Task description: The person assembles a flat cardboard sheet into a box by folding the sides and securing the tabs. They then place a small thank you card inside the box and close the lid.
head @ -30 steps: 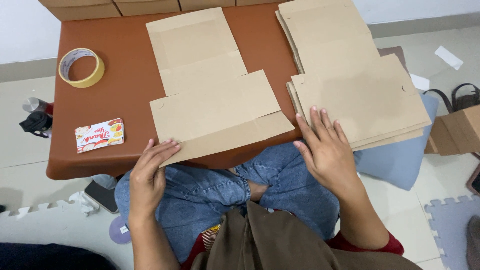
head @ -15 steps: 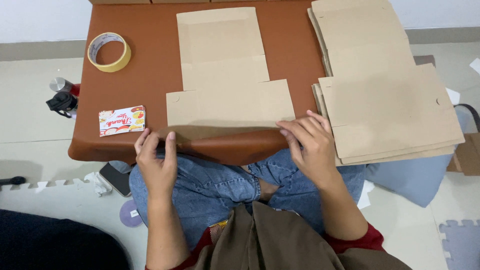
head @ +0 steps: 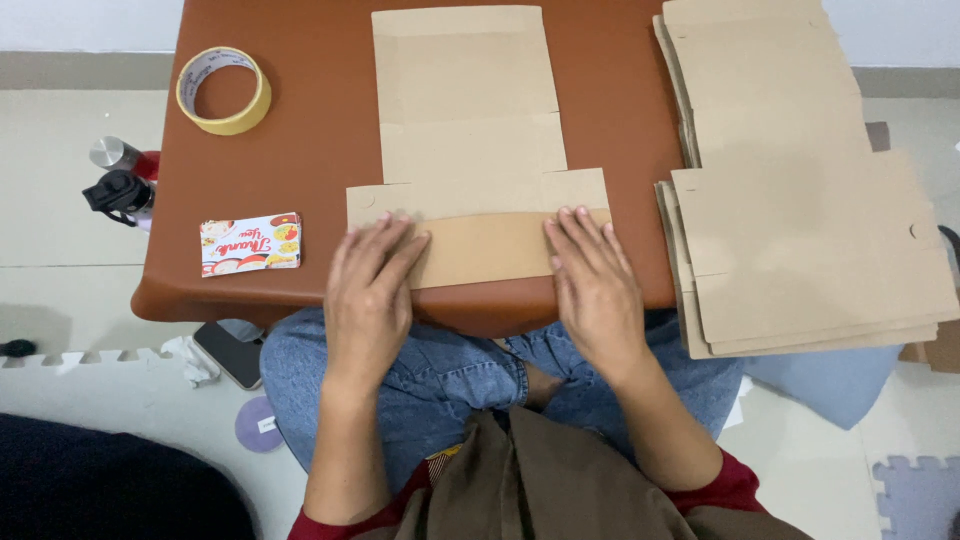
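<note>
Both hands, left hand (head: 368,295) and right hand (head: 595,285), press flat and open on the folded flap (head: 487,248) of the cardboard blank (head: 470,110); it looks light, stiff, best held at its edges.

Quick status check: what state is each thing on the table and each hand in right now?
Flat cardboard box: unassembled, near flap folded over.
Folded flap: pressed flat under both hands.
Left hand: open, palm down on flap.
Right hand: open, palm down on flap.
Cardboard stack: flat, overhanging table edge.
Tape roll: lying flat.
</note>
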